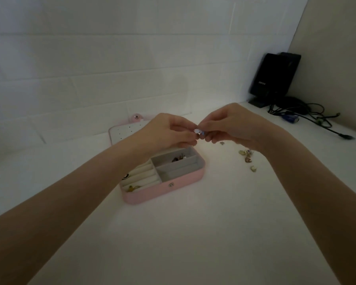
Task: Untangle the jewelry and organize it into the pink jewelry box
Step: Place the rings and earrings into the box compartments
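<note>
The pink jewelry box [167, 188] lies open on the white table, its lid [121, 132] leaning back against the wall. Dark small pieces [178, 158] sit in a grey compartment, and a gold piece [132, 188] lies in the white ring rolls at the front left. Above the box's far right corner, my left hand [169, 130] and my right hand [232, 124] meet fingertip to fingertip, both pinching one small jewelry piece [198, 133] between them. Its shape is too small and dim to make out. Several loose jewelry pieces [247, 156] lie on the table under my right wrist.
A black speaker [273, 77] stands in the far right corner, with a tangle of black cables [308, 114] and a blue plug [291, 118] on the table beside it. A white brick wall runs close behind the box.
</note>
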